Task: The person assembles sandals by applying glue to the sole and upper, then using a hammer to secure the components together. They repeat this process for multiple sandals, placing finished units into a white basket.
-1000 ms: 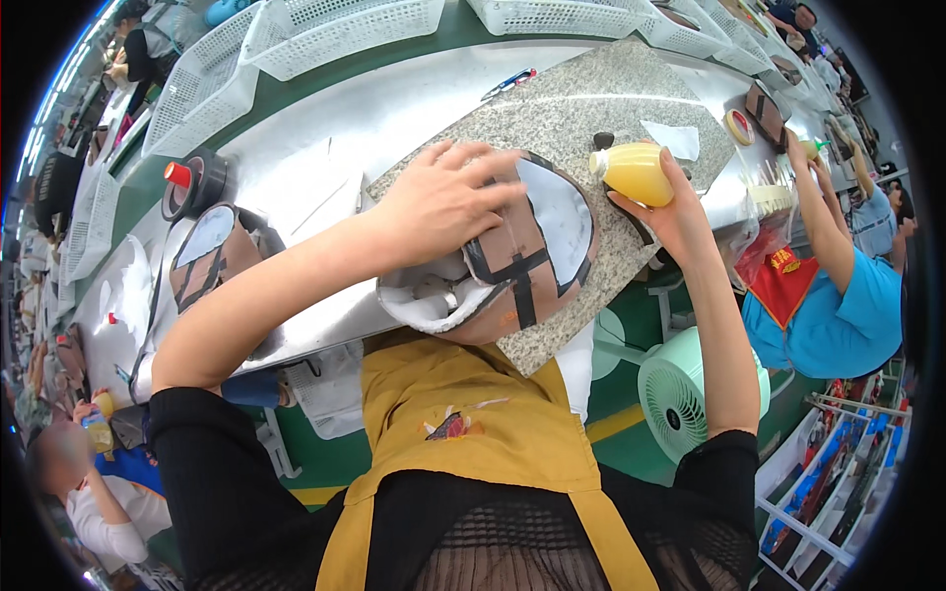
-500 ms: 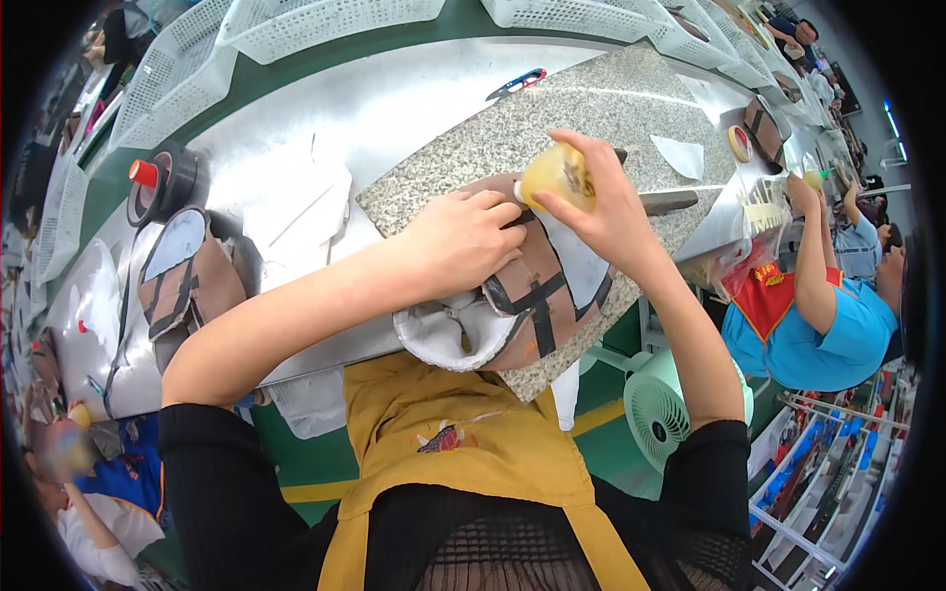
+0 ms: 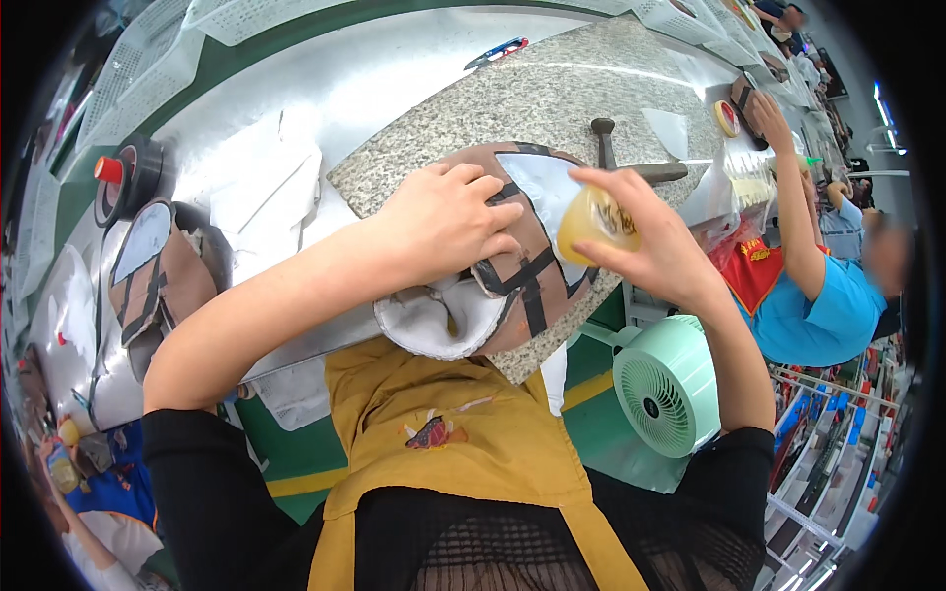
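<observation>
A brown shoe upper (image 3: 521,317) with black tape strips, a pale patch and fluffy white lining lies at the stone slab's near edge. My left hand (image 3: 448,217) rests on top of it, fingers spread and slightly bent, the palm hidden beneath. My right hand (image 3: 655,241) is closed around a yellowish squeeze bottle (image 3: 591,225), held over the upper's pale patch. The bottle's tip is hard to make out. Beyond that hand a dark-headed hammer (image 3: 604,148) lies on the speckled stone slab (image 3: 512,108).
White sheets (image 3: 261,177), a second brown upper (image 3: 168,271) and black tape rolls (image 3: 138,172) sit leftward. Blue-and-red snips (image 3: 496,53) lie at the slab's far edge. A green fan (image 3: 665,389) stands below right. A co-worker in blue (image 3: 818,310) works at right.
My right hand has moved the bottle right and down, away from my left fingers. My left fingers have spread, and more of the pale patch and hammer shows. The whole view has shifted slightly.
</observation>
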`<state>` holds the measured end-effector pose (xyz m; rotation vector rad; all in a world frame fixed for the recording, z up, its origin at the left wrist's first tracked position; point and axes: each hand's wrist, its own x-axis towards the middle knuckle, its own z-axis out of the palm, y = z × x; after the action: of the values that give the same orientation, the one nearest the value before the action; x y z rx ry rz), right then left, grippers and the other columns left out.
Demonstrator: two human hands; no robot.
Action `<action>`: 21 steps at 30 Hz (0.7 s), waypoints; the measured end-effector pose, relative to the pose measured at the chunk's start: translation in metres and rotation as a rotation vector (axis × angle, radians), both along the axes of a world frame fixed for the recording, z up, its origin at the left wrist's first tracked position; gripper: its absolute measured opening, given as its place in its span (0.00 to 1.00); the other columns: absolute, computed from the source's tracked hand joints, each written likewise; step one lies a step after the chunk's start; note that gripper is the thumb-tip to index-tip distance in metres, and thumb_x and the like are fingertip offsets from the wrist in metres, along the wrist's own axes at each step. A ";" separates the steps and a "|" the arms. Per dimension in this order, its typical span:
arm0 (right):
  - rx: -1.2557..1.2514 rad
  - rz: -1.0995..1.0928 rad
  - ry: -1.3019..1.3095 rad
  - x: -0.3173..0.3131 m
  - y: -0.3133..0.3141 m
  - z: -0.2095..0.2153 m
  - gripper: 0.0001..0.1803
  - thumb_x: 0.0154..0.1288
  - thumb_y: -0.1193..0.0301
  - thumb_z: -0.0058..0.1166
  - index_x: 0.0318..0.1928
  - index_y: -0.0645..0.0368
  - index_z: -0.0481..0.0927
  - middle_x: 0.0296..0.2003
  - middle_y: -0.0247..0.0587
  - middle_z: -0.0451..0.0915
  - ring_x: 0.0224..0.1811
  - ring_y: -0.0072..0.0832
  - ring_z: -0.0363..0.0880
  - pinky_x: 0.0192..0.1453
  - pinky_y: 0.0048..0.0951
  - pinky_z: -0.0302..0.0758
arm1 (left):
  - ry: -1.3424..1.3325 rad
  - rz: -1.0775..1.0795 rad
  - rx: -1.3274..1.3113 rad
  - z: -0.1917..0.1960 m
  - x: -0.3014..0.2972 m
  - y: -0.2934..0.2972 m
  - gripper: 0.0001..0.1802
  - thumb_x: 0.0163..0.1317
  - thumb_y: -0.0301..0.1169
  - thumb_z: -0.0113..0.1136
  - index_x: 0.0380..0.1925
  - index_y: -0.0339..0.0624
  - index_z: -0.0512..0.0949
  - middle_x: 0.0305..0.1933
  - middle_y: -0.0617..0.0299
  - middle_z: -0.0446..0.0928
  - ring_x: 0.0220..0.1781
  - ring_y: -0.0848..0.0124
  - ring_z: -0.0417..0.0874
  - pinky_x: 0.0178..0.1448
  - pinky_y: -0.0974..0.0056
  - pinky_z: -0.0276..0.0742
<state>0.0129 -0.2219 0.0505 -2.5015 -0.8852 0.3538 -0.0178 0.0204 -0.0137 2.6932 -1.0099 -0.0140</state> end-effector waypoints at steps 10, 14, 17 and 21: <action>-0.052 0.006 0.067 -0.008 -0.010 -0.009 0.34 0.54 0.64 0.64 0.63 0.49 0.69 0.48 0.46 0.72 0.50 0.41 0.74 0.57 0.35 0.71 | -0.020 -0.011 0.105 0.003 0.000 -0.005 0.21 0.63 0.51 0.53 0.46 0.50 0.81 0.53 0.55 0.76 0.57 0.60 0.75 0.59 0.59 0.71; 0.026 0.010 0.019 -0.023 -0.030 -0.003 0.36 0.56 0.59 0.63 0.64 0.49 0.67 0.47 0.45 0.72 0.51 0.42 0.76 0.55 0.36 0.74 | -0.064 -0.012 0.066 0.001 0.000 -0.003 0.21 0.63 0.50 0.54 0.46 0.51 0.81 0.52 0.56 0.76 0.56 0.60 0.75 0.59 0.59 0.71; 0.199 -0.061 -0.251 0.006 -0.008 -0.001 0.33 0.57 0.60 0.63 0.63 0.48 0.68 0.48 0.45 0.73 0.50 0.41 0.76 0.54 0.36 0.75 | -0.052 -0.021 0.080 0.003 -0.002 -0.005 0.20 0.62 0.50 0.54 0.45 0.51 0.81 0.52 0.57 0.76 0.54 0.61 0.75 0.58 0.60 0.71; 0.117 -0.002 -0.361 0.035 0.034 -0.025 0.33 0.57 0.58 0.63 0.63 0.42 0.69 0.49 0.45 0.73 0.48 0.41 0.78 0.50 0.38 0.76 | -0.028 0.001 0.108 0.007 -0.002 -0.009 0.20 0.62 0.50 0.54 0.46 0.52 0.82 0.51 0.58 0.76 0.53 0.62 0.76 0.57 0.60 0.72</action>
<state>0.0481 -0.1882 0.0259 -2.4955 -1.0054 -0.1537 -0.0194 0.0111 -0.0069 2.7989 -1.0444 -0.0319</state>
